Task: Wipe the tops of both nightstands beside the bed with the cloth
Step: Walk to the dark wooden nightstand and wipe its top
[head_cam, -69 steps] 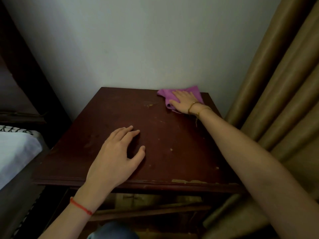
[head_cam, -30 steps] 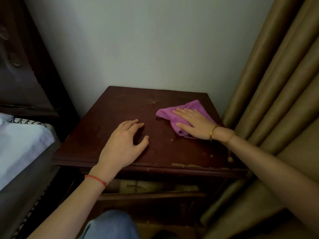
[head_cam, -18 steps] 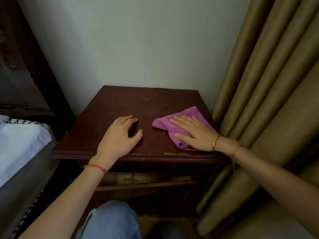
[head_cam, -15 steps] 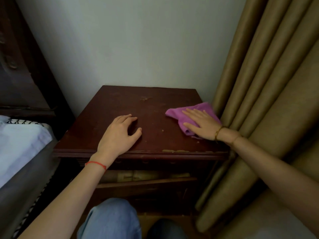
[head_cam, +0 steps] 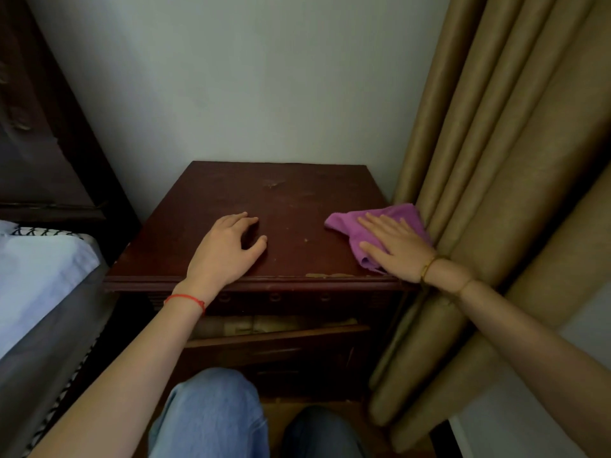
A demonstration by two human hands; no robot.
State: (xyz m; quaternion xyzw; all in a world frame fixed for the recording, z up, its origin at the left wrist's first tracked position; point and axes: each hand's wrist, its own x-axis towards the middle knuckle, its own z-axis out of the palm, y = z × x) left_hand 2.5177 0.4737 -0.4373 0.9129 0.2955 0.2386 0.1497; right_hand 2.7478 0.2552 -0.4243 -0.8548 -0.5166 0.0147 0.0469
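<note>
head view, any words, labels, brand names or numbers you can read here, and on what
None can be read.
The dark wooden nightstand, the purple cloth under the right hand and the tan curtain show no print.
Pale items in the nightstand's open shelf are too dim to read.

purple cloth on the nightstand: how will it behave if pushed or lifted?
Probably floppy: the purple cloth lies crumpled in folds under the flat right hand. Likely light, so it should slide easily on the nightstand top. Lifted by a corner, it would likely droop rather than hold shape.
</note>
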